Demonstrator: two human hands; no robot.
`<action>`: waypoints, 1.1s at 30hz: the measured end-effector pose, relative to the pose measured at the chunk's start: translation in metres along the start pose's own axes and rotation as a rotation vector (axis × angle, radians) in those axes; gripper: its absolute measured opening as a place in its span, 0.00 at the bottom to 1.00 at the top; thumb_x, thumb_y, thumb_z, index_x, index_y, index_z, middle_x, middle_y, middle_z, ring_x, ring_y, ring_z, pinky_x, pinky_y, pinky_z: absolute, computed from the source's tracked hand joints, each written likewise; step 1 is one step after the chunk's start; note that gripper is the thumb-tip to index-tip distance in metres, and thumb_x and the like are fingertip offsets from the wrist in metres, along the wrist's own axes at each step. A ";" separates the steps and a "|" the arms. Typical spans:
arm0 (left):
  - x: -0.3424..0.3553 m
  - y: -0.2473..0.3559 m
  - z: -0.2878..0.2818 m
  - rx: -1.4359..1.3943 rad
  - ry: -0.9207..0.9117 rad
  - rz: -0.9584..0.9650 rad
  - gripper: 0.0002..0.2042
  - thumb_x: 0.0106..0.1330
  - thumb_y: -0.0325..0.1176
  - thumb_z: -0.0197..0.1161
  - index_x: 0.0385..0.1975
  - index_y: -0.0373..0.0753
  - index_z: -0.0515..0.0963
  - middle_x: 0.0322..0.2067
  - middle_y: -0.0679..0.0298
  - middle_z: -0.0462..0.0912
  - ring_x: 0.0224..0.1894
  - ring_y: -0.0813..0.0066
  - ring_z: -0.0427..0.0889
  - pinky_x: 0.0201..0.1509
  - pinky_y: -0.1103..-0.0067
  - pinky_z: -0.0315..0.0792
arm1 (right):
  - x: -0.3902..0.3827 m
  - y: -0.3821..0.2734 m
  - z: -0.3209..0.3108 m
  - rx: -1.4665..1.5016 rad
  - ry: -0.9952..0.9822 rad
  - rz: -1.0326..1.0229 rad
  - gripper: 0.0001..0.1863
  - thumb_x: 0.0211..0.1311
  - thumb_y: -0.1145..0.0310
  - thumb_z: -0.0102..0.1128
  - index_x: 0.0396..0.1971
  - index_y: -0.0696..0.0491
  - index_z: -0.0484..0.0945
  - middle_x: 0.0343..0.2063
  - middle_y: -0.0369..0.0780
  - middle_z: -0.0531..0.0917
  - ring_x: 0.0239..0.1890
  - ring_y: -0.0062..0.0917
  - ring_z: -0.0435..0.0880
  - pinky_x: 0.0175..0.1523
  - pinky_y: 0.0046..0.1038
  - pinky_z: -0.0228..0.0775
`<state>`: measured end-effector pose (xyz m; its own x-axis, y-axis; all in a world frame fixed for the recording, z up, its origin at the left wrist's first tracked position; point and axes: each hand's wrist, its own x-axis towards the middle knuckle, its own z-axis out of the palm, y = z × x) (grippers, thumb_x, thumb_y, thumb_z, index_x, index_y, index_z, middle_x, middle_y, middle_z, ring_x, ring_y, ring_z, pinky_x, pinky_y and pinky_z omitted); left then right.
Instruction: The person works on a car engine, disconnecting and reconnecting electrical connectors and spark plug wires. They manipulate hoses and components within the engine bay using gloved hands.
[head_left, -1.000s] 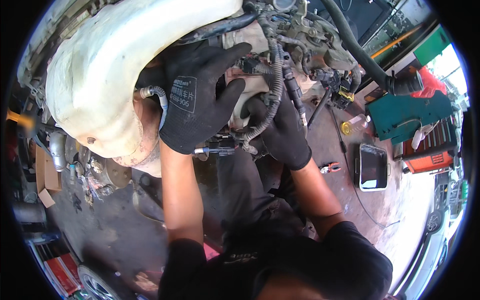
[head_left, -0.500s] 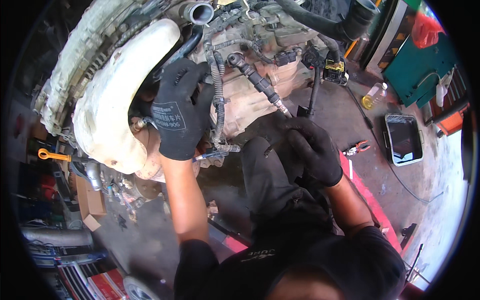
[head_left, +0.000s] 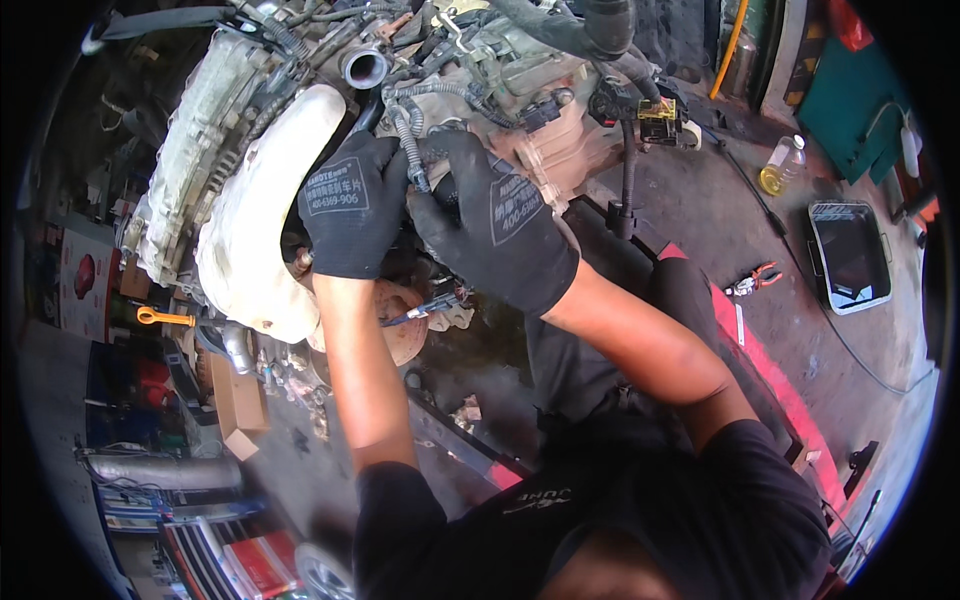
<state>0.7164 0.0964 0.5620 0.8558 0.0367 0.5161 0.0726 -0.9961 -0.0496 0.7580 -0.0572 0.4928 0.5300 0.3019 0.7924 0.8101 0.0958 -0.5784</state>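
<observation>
Both my hands wear black gloves with printing on their backs and work close together at a large grimy engine assembly. My left hand [head_left: 350,212] is closed between a white curved cover [head_left: 240,220] and a corrugated wiring conduit [head_left: 408,140]; its fingertips are hidden behind the conduit. Beside it, my right hand [head_left: 500,225] has bent fingers around something hidden in the gap between the gloves. A pale metal fitting [head_left: 553,196] shows past the right glove's outer edge. Below the hands hangs a connector [head_left: 430,308] with blue wiring.
An open metal pipe mouth [head_left: 365,68] and a black hose [head_left: 610,30] rise above the hands. On the floor at right are red-handled pliers [head_left: 755,280], a black tray [head_left: 850,207] and a bottle of yellow liquid [head_left: 782,165]. A cardboard box [head_left: 238,405] lies at left.
My right hand has moved up and left from near my knee to the engine beside my left hand, covering the black rod-shaped piece. The view has shifted.
</observation>
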 end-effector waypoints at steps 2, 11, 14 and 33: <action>-0.001 -0.010 -0.001 -0.068 -0.007 0.035 0.10 0.67 0.37 0.60 0.37 0.38 0.84 0.35 0.53 0.83 0.38 0.52 0.83 0.43 0.65 0.75 | 0.003 -0.001 -0.001 0.057 0.093 -0.037 0.20 0.63 0.72 0.61 0.54 0.63 0.71 0.45 0.54 0.80 0.44 0.45 0.83 0.48 0.39 0.76; 0.015 0.025 -0.006 -0.017 -0.244 -0.249 0.13 0.68 0.41 0.58 0.38 0.39 0.84 0.35 0.50 0.84 0.39 0.48 0.83 0.44 0.62 0.75 | -0.010 0.032 0.006 -0.146 0.157 -0.245 0.24 0.62 0.74 0.58 0.59 0.63 0.71 0.44 0.55 0.81 0.43 0.48 0.82 0.49 0.42 0.75; 0.032 0.025 0.008 0.286 -0.163 -0.366 0.20 0.63 0.53 0.59 0.31 0.41 0.85 0.33 0.50 0.86 0.38 0.49 0.85 0.44 0.62 0.77 | -0.010 0.027 -0.001 -0.062 0.101 -0.164 0.24 0.64 0.74 0.58 0.60 0.60 0.71 0.40 0.52 0.83 0.37 0.45 0.84 0.43 0.41 0.76; 0.039 0.051 -0.009 0.055 -0.079 0.500 0.12 0.67 0.32 0.60 0.45 0.36 0.84 0.47 0.56 0.85 0.49 0.52 0.82 0.58 0.66 0.72 | 0.003 0.087 -0.049 -0.641 -0.116 -0.100 0.16 0.66 0.58 0.60 0.50 0.47 0.78 0.35 0.38 0.87 0.32 0.28 0.87 0.36 0.32 0.76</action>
<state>0.7492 0.0467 0.5874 0.8286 -0.4356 0.3516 -0.3310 -0.8878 -0.3198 0.8423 -0.0948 0.4541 0.4428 0.4250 0.7895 0.8619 -0.4444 -0.2442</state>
